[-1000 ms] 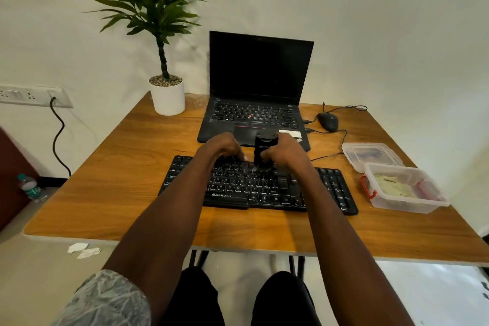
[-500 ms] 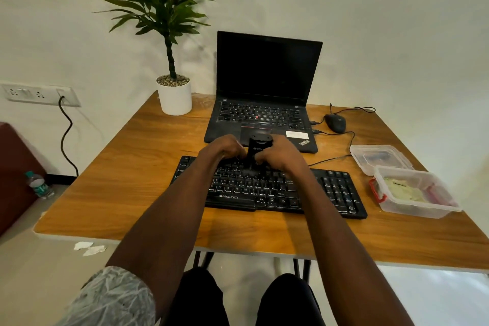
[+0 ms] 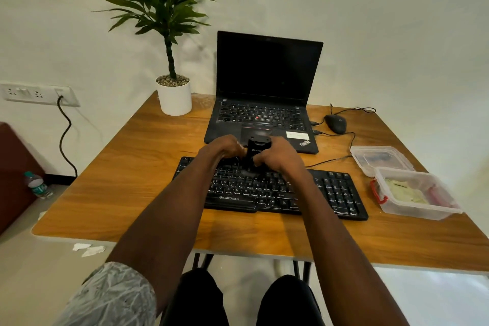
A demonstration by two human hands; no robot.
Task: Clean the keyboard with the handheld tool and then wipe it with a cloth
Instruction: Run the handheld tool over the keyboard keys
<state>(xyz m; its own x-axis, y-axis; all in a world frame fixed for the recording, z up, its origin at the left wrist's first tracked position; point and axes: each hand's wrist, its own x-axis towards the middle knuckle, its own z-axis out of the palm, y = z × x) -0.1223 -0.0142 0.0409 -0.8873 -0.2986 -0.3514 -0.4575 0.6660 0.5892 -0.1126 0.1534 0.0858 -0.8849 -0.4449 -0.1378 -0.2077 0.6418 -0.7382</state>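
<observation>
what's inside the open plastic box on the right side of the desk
The open plastic box holds a pale greenish cloth-like wad and something pinkish at its right end, too blurred to name. What lies beneath the wad is covered.

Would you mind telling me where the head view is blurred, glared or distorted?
Head view: motion blur smears the handheld tool tip over the keyboard; wide-angle distortion bows the table edges; bright floor glare at lower right; the laptop screen is dark.
</observation>
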